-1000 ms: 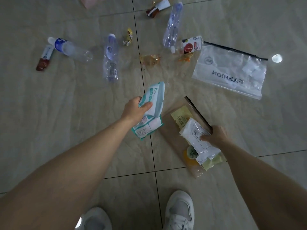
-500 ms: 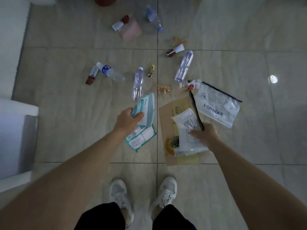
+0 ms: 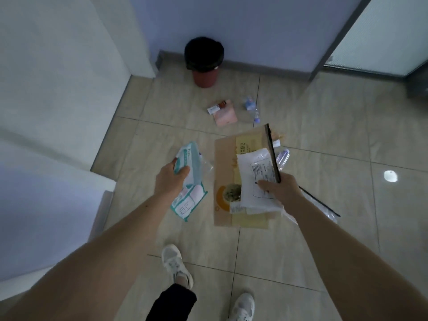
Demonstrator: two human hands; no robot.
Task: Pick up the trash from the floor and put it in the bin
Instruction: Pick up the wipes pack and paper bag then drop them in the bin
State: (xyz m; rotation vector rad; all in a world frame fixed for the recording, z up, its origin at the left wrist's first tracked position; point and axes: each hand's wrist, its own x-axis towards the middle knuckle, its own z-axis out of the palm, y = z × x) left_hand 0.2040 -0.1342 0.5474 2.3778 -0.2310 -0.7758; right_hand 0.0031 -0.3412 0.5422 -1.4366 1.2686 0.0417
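Since half a second ago your view has lifted from the litter toward the corner, bringing the red round bin with its black liner (image 3: 203, 63) fully into sight against the wall; one of your white trainers (image 3: 176, 266) now sits ahead of the other.

Your left hand (image 3: 170, 179) has its fingers and thumb curled round the teal-and-white soft plastic wipes packets (image 3: 188, 181), carried well short of the bin and a little to its left. How many packets there are is hard to tell — they overlap. Your right hand (image 3: 281, 189) pinches a stack on the bin's near side, slightly to its right: a white printed plastic mailer (image 3: 253, 179) on top of a flat tan zip pouch with a black closure strip (image 3: 225, 158). The print on both is too blurred to read, and the pouch's lower right corner is hidden behind your wrist.

Between your hands and the bin, a pink flat packet (image 3: 225, 115) lies on the beige tiled floor (image 3: 324, 135) with a small red-and-white tube (image 3: 216, 107) touching its far edge. Just right of it lies a crushed clear plastic bottle (image 3: 251, 107), blurred. Another clear bottle (image 3: 283, 157) and a clear bag with a black strip (image 3: 324, 208) show only partly from behind the held stack and your right forearm.
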